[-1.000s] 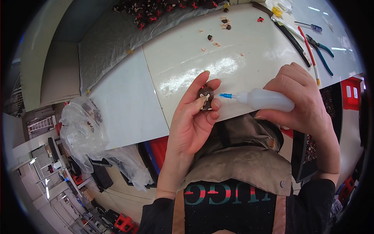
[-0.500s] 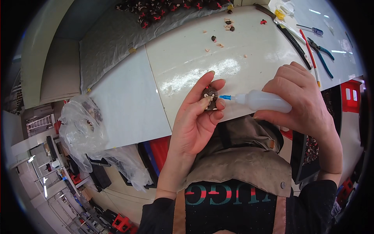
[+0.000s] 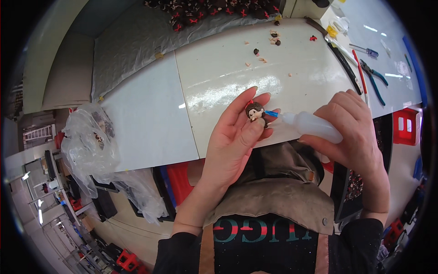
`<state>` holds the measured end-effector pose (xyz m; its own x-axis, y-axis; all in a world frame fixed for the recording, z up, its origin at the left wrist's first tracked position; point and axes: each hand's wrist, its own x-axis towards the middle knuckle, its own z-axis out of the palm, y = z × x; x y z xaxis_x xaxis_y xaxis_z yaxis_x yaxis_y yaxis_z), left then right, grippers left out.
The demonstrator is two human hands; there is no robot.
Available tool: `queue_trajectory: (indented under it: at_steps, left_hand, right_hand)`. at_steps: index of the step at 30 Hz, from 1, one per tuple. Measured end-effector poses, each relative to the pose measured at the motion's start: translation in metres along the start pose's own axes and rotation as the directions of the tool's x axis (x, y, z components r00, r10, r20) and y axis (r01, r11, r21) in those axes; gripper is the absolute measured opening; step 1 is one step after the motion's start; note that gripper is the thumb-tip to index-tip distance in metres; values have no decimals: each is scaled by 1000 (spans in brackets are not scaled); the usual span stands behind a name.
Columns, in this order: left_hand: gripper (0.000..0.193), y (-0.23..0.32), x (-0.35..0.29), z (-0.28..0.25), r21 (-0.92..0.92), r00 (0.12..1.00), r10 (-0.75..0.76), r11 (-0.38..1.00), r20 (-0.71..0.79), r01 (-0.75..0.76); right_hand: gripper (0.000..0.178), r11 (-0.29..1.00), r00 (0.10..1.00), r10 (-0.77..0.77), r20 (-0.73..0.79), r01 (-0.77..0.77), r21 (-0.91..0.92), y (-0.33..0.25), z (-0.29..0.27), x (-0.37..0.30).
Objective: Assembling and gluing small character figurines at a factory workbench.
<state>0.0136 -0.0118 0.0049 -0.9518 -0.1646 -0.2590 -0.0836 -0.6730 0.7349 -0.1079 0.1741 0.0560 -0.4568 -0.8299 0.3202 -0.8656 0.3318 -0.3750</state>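
Note:
Between the thumb and fingers of my left hand [image 3: 239, 132] is a small figurine [image 3: 254, 112] with dark brown hair, a pale face and a red bow on top. My right hand [image 3: 349, 123] is closed around a translucent white squeeze bottle [image 3: 315, 126], held nearly level. The bottle's blue needle tip [image 3: 272, 113] points left and meets the side of the figurine's head, or comes very near it; I cannot tell which. Both hands are above the front edge of the white worktable [image 3: 219, 123].
Small brown and pale pieces [image 3: 274, 39] lie at the back of the table. On the right are blue-handled pliers [image 3: 374, 80], a screwdriver [image 3: 365, 49] and a red brush [image 3: 358, 68]. Several dark figurines with red bows [image 3: 200, 13] stand on grey sheeting. A clear plastic bag [image 3: 89, 141] hangs at left.
The figurine has been turned in my left hand, so its face and red bow show more plainly. The bottle tip stays by its head. The whole view has shifted slightly.

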Motion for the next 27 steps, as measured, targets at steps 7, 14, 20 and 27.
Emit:
queue_trajectory:
  at_steps: [7, 14, 20, 27]
  left_hand:
    - [55, -7, -1, 4, 11, 997, 57, 998, 61, -58]
    - [57, -12, 3, 12, -123, 991, 52, 992, 123, -37]
    - [50, -20, 11, 15, -209, 982, 71, 977, 175, -34]
    - [47, -9, 21, 15, -31, 953, 286, 958, 103, -284]
  right_hand:
    - [33, 1000, 999, 24, 36, -23, -5, -4, -9, 0]
    - [36, 997, 997, 54, 60, -51, -59, -6, -27, 1]
    - [38, 985, 992, 19, 124, 3, -175, -10, -43, 6]
    - [35, 986, 985, 167, -32, -167, 0, 4, -45, -13]
